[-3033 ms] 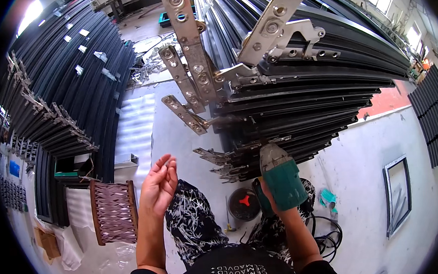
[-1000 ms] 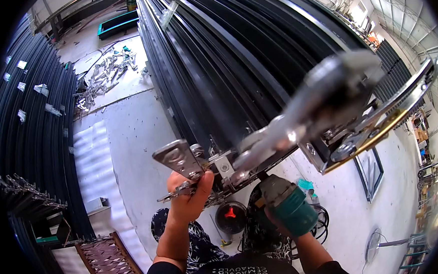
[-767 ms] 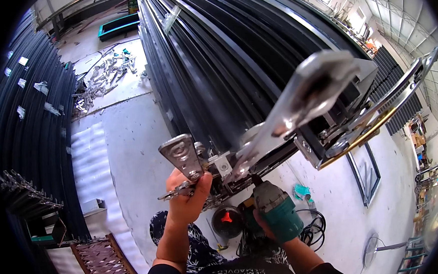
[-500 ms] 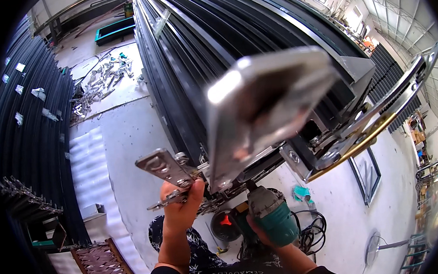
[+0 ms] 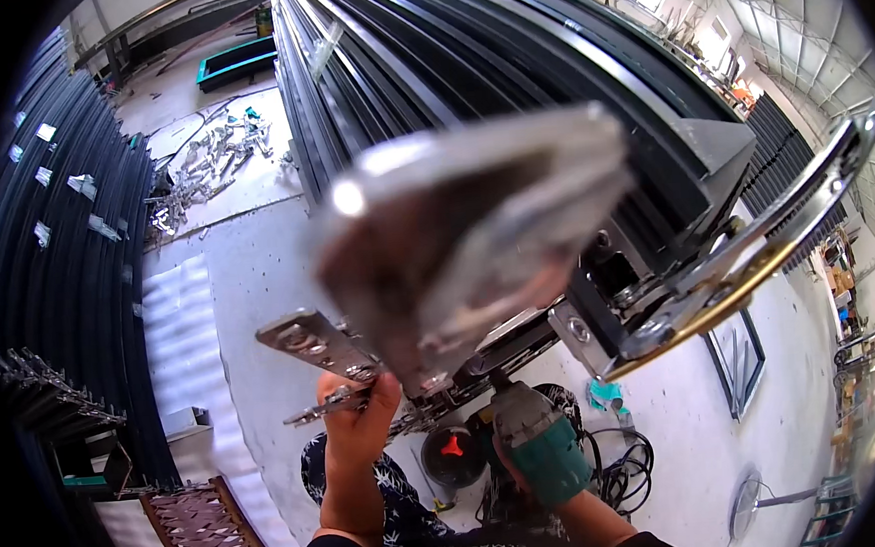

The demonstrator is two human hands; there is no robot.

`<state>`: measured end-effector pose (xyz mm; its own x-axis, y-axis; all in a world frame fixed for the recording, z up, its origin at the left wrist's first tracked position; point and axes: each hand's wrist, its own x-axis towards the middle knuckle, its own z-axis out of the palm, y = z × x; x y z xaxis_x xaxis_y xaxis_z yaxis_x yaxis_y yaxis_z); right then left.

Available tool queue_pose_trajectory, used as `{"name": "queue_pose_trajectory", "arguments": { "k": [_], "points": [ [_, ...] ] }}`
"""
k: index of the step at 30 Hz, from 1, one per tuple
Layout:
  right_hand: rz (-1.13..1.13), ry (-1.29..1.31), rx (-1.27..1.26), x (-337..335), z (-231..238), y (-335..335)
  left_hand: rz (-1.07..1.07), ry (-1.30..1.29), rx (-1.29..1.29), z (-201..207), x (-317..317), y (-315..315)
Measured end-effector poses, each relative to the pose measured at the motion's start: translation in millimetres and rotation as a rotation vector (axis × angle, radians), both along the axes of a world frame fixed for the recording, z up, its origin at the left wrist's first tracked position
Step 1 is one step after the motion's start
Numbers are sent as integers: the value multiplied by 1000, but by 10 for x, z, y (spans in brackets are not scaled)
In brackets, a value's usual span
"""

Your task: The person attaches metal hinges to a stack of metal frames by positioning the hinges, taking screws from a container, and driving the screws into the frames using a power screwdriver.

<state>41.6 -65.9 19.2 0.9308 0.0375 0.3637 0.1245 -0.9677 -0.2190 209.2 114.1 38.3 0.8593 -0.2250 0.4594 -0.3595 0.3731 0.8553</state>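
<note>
My left hand (image 5: 359,434) is closed around a metal hinge piece (image 5: 324,347), thumb and fingers pinching its lower end. My right hand (image 5: 514,467) grips a teal and grey power drill (image 5: 543,447) whose nose points up at the near end of the dark metal profiles (image 5: 425,64). A shiny metal plate (image 5: 484,220), blurred by nearness, looms in front of the profiles and hides part of their ends. To its right, a long silver and gold-edged metal arm (image 5: 748,275) sticks out from the profile ends. The drill's tip contact is hard to make out.
Stacked dark profiles (image 5: 74,226) line the left side. Loose metal fittings (image 5: 215,162) lie on a pale sheet at the back left. A coiled black cable (image 5: 625,468), a dark frame (image 5: 739,365) and a standing fan (image 5: 747,505) are at the right. A woven brown seat (image 5: 213,533) stands near left.
The blurred plate has shifted left and slightly down in view. My left hand and the hinge piece sit slightly farther left and lower; the drill is still in my right hand.
</note>
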Motion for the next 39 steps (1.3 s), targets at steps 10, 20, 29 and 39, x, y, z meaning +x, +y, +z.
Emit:
{"name": "queue_pose_trajectory", "arguments": {
  "k": [10,20,29,39],
  "points": [
    [45,-63,-226,-68,248,-138,19,49,-39,99,-14,-23],
    [-94,150,423,55,560,-418,26,70,-84,125,-32,-66],
    [-12,155,391,79,575,-485,25,90,-60,142,-54,-54],
    [-22,39,189,93,561,-440,85,144,-58,201,-92,-88]
  ]
}}
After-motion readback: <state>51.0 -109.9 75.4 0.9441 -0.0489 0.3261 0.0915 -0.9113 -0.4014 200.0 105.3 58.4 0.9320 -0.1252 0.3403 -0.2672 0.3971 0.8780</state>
